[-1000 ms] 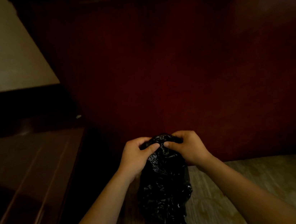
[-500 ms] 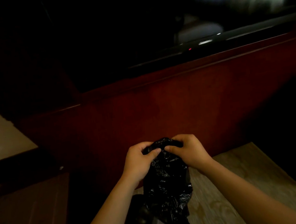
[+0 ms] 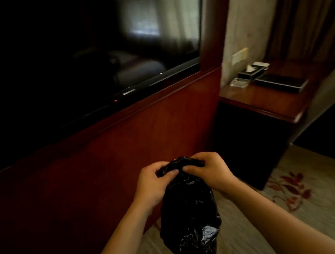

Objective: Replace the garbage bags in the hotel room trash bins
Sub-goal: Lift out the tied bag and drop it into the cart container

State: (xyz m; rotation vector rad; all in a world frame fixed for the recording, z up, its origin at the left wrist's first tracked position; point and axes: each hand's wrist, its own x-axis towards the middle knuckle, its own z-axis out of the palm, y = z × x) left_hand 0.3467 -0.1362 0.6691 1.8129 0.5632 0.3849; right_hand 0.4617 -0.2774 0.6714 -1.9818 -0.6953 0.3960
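The black garbage bag (image 3: 189,211) hangs in front of me, bunched at its top and dangling free above the carpet (image 3: 314,210), its body crinkled and bulging a little, its lower tip near the bottom edge of the view. My left hand (image 3: 152,185) and my right hand (image 3: 212,172) meet at the gathered neck, each pinching the plastic between thumb and curled fingers, the two thumbs almost touching across the bunch. Both hands are closed on the bag; neither is free. Whether I am tying the neck shut or working it open I cannot tell for sure, though the fullness of the bag makes me judge it is a used one being closed off. No trash bin shows anywhere in view, so I cannot say whether it already has a fresh liner; I take that part of the job as not yet confirmed, with this bag to be finished and set aside first. Just beyond the bag runs a dark red wooden panel (image 3: 112,168) with a television screen (image 3: 64,61) above it. Further to my right stands a side table (image 3: 265,101) carrying a tissue box (image 3: 254,69) and a dark flat tray (image 3: 280,83).
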